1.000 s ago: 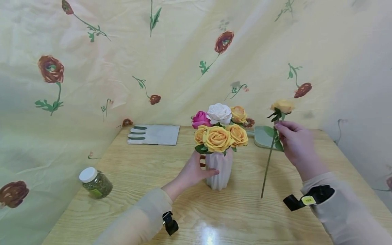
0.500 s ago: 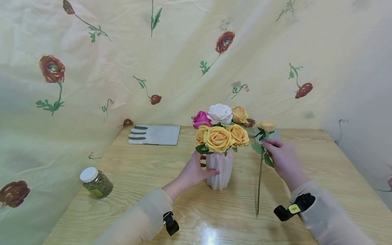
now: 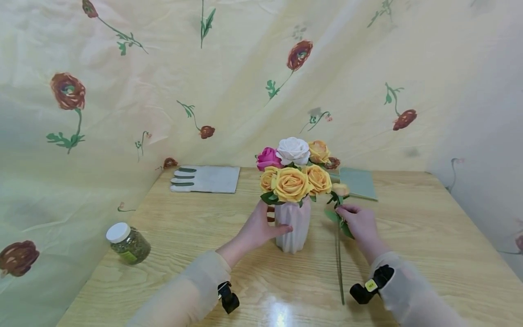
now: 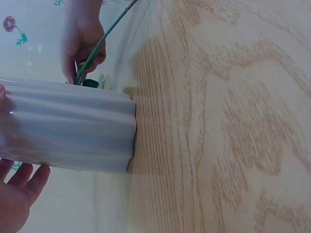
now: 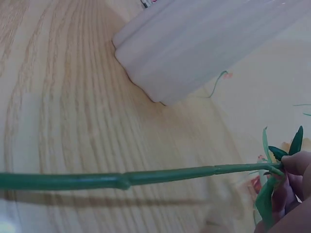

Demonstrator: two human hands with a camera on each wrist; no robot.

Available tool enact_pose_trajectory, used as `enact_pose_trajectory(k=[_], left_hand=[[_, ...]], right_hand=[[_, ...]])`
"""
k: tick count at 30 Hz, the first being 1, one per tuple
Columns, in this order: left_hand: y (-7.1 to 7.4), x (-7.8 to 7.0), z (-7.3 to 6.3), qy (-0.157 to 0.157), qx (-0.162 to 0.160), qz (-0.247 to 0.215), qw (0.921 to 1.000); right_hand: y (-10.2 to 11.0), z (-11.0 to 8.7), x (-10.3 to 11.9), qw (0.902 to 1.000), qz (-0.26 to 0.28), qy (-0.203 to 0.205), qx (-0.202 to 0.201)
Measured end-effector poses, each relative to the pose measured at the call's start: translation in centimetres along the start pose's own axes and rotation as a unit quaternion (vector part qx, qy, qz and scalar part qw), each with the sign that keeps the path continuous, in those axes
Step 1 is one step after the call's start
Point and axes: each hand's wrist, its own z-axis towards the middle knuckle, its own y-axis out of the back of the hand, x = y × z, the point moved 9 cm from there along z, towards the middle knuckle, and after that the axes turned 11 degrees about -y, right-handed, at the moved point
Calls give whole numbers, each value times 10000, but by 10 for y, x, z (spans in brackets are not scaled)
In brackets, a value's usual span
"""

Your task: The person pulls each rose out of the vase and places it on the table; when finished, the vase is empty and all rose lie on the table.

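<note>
A white ribbed vase (image 3: 295, 225) stands upright on the wooden table, filled with yellow, white and magenta roses (image 3: 292, 184). My left hand (image 3: 263, 229) holds the vase from the left, thumb across its front and fingers round the far side. In the left wrist view the vase (image 4: 68, 126) has fingers on both its sides. To the right of it, my right hand (image 3: 359, 225) pinches a single pale yellow rose (image 3: 340, 190) by the stem, just below the bloom. Its long green stem (image 5: 160, 175) slants down toward the table's front in the head view.
A grey-white glove (image 3: 210, 178) lies at the back left. Near the left edge stands a jar (image 3: 130, 245) with a white lid and dried green contents. A flat grey-green dustpan-like piece (image 3: 359, 182) lies behind the right hand. Floral cloth (image 3: 245, 81) hangs behind the table.
My right hand has come left, down and nearer the vase with the single yellow rose. The left hand and the vase have stayed in place.
</note>
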Motion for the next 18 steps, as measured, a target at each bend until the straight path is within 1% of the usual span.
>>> enact_pose_trajectory(k=[5,13,18], left_hand=[[0,0,0,45,11,7,10000],[0,-5,-1,-54,30,-185,9998],[0,-4,-1,-78,8,-203,9998]], right_hand=[[-5,1,-3,9991,-244,84,-344],[-14,4,-19,9992,34,-162,-361],[-18,3,-19,9984,-308,-142,-445]])
